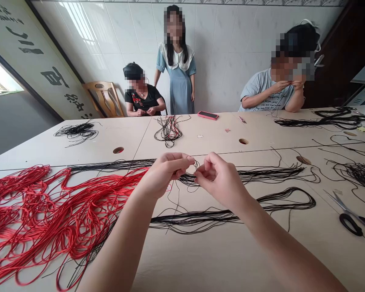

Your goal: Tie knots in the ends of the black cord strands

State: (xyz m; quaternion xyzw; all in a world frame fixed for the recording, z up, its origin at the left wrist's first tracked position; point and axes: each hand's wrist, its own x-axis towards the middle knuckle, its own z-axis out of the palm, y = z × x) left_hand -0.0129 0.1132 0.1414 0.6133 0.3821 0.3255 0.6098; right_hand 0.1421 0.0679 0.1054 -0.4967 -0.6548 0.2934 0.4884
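Observation:
My left hand [170,170] and my right hand [217,174] meet over the middle of the table, fingertips a little apart. Each pinches a thin black cord [196,164], which forms a small loop between them. Loose ends of cord hang below the left fingers. Beneath both hands runs a long bundle of black cords [267,173]. Closer to me, another black cord bundle [194,221] passes behind my forearms. A big tangled heap of red cord [79,202] lies to the left, partly hidden by my left forearm.
Scissors [349,215] lie partly open at the right. Across the table [219,251] are a phone [208,115], more black cords [77,130] and a black-and-red cord bundle [169,132]. Two people sit and one person [181,85] stands on the far side; the seated ones work with their hands.

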